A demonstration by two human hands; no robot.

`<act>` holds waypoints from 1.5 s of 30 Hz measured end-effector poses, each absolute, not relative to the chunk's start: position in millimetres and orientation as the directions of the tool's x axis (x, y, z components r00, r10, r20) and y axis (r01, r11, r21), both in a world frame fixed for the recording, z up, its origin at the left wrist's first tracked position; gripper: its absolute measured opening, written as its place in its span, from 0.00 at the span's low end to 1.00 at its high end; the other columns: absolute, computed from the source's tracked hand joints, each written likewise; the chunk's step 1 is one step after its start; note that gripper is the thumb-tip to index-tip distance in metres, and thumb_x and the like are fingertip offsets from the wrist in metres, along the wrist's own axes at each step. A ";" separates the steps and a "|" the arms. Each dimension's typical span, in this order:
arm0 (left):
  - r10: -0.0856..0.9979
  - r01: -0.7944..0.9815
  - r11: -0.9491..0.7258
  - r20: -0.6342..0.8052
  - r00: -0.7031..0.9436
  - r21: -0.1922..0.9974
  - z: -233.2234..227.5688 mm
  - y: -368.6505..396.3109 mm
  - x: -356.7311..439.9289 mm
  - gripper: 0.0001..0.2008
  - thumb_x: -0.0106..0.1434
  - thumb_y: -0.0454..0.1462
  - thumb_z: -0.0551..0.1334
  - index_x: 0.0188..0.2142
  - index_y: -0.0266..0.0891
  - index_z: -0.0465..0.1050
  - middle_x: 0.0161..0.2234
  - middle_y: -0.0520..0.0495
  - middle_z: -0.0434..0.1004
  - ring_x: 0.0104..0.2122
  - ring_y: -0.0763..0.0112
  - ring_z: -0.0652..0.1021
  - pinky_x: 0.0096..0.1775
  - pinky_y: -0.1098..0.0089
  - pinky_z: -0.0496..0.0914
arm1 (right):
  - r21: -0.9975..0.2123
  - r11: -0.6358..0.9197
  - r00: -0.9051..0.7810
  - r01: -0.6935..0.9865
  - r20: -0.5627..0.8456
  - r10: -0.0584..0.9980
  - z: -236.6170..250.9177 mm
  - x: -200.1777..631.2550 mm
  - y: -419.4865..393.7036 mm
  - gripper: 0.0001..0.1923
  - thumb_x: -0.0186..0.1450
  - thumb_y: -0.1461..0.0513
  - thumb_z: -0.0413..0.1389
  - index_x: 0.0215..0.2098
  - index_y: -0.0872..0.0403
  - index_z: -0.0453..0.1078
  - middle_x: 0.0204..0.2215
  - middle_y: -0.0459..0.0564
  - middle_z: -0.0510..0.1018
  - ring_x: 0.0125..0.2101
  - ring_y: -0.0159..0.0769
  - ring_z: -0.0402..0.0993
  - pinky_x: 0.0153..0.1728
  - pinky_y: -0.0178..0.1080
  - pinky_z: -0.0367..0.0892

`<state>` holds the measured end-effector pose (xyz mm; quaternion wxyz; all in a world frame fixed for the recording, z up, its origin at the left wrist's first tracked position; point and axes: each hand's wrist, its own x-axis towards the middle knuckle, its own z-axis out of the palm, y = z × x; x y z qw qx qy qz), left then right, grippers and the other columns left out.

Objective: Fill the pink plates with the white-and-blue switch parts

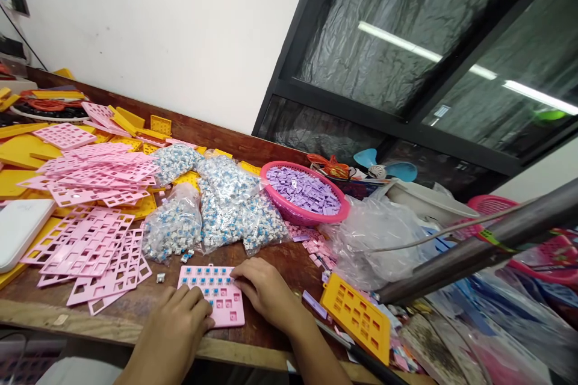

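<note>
Wooden tabletop [135, 307], crowded along its whole length; the working space at the near edge was narrow. Heaps of empty pink plates [97, 174] and yellow plates [22, 153] covered the left half, and a loose stack of pink plates [90, 258] lay just beside the work, near enough to be dragged or tipped off the edge by a forearm. Clear bags of blue-stemmed key switches [217, 204] stood directly behind the work; a nudge would probably have spilled them. A pink basket of lilac keycaps [303, 192] sat to the right rear, with a crumpled plastic bag [379, 240] and a yellow plate [356, 316] nearer the right forearm.

Pink switch plate [212, 295], partly filled with blue switches, lay flat close to the near edge. Left hand [174, 328] rested on its lower left part, fingers curled and close together; whether they pinched a switch could not be told. Right hand [266, 292] touched its right edge, fingers bent and pressed down on the plate. Uneven pressure could have slid the plate toward the edge or seated a switch crooked. A stray switch [160, 277] lay loose to the left, easily swept off.
</note>
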<state>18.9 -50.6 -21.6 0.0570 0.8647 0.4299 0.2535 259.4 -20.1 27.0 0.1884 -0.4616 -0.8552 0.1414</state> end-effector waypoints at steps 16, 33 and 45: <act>0.714 0.811 -0.583 0.502 0.489 0.039 -35.6 -90.1 40.7 0.09 0.64 0.30 0.62 0.39 0.39 0.80 0.39 0.42 0.81 0.39 0.58 0.75 0.46 0.56 0.66 | -0.567 0.462 -0.435 0.682 0.193 0.880 24.1 262.0 -18.0 0.06 0.69 0.66 0.59 0.43 0.50 0.76 0.41 0.49 0.82 0.43 0.41 0.77 0.47 0.42 0.69; 0.952 0.905 -0.271 0.229 0.202 0.328 -2.6 -27.5 -40.2 0.13 0.71 0.33 0.54 0.39 0.41 0.78 0.37 0.45 0.82 0.41 0.58 0.80 0.44 0.61 0.67 | -0.431 0.586 -0.571 0.687 0.180 0.801 56.2 185.6 6.0 0.06 0.68 0.64 0.59 0.42 0.50 0.78 0.38 0.48 0.83 0.39 0.38 0.77 0.41 0.37 0.67; 0.964 0.891 -0.266 0.127 0.235 0.369 3.5 -29.9 -45.1 0.15 0.70 0.31 0.51 0.44 0.42 0.76 0.43 0.43 0.81 0.46 0.54 0.79 0.48 0.56 0.67 | -0.156 0.499 -0.513 0.853 -0.070 0.855 44.9 123.2 61.1 0.07 0.64 0.59 0.65 0.40 0.47 0.84 0.39 0.49 0.87 0.42 0.43 0.81 0.38 0.36 0.65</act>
